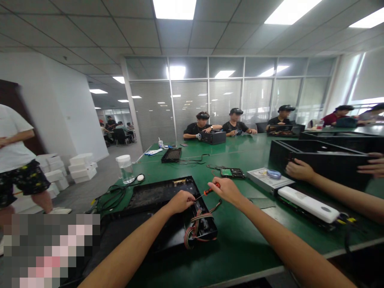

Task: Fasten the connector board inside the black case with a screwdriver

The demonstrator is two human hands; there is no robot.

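Observation:
In the head view, my right hand [227, 190] grips the orange-and-black handle of a screwdriver [207, 193]. Its thin shaft slants down to the left, toward the edge of a black metal computer case part [162, 191] lying on the table. My left hand [181, 202] is closed beside the screwdriver's tip, thumb and fingers pinched together at the case edge. Whatever sits between those fingers is too small to make out. Striped multi-coloured ribbon cable [196, 225] is looped around the case part's right end, just below both hands.
Left of the case are coiled black cables [112, 199] and a clear jar [126, 171]. Beyond my right hand lie a green circuit board [229, 172], a silver drive [264, 181] and a white oblong unit [309, 203]. A neighbour's hand [300, 170] touches a large black case [324, 158].

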